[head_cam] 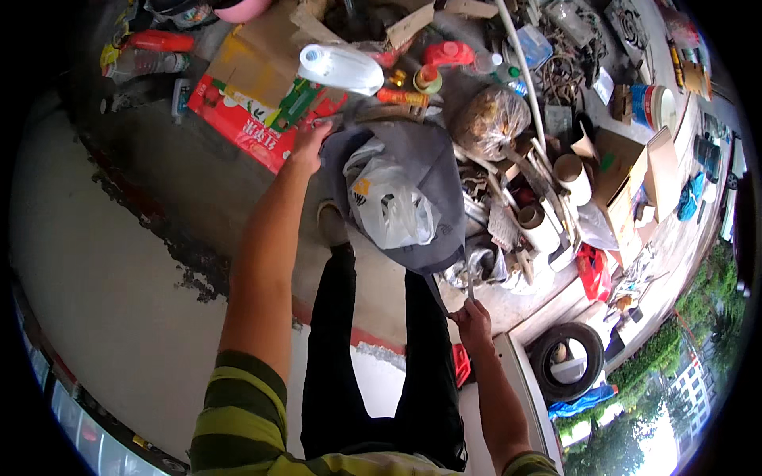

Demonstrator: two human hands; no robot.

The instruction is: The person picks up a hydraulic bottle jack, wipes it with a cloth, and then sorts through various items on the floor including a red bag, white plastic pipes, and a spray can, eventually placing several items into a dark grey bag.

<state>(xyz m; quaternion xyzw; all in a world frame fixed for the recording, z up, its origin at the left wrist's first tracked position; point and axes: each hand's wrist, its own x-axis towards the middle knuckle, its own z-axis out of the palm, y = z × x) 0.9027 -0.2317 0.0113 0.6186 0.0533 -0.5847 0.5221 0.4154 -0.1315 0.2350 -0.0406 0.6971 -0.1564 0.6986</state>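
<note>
A dark grey cloth bag (pixel 425 157) hangs in front of my legs, with a knotted white plastic bag (pixel 396 208) lying on or in it. My left hand (pixel 308 146) is at the upper left edge of the grey bag, its fingers partly hidden, so its hold is unclear. Lower right, my right hand (pixel 474 321) is closed on the grey bag's strap (pixel 469 279). Beyond the grey bag are a translucent plastic jug (pixel 342 68) and a red and green printed cardboard sheet (pixel 250 128).
A tied clear bag with brown contents (pixel 493 122), cardboard tubes (pixel 572 178) and an open cardboard box (pixel 631 172) crowd the right. Farther down lies a black tyre (pixel 567 362). Red bottles (pixel 449 53) stand at the top. A long white pipe (pixel 524 65) crosses the clutter.
</note>
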